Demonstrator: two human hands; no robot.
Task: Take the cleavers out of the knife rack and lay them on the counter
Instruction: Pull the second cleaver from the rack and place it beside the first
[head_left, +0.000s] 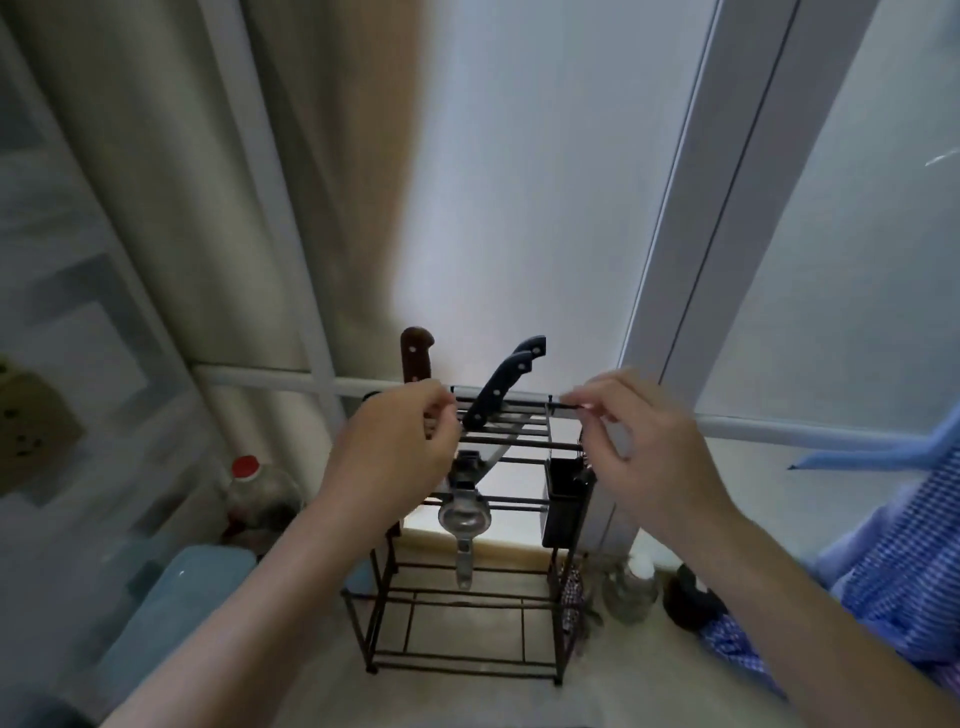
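A black wire knife rack (467, 623) stands on the counter against the window. Three handles stick up from its top: a brown-handled cleaver (415, 356) at the left and two black-handled knives (498, 389) (534, 344) leaning right. My left hand (395, 452) is at the rack's top left, just below the brown handle, with its fingers curled; what they touch is hidden. My right hand (644, 452) is at the top right corner, thumb and forefinger pinched on the end of the top rail.
A metal press (464, 514) hangs on the rack's front and a black utensil cup (566, 499) on its right side. A red-capped bottle (247, 470) and blue container (171, 613) stand left. A glass jar (631, 587) and blue checked cloth (893, 571) are right.
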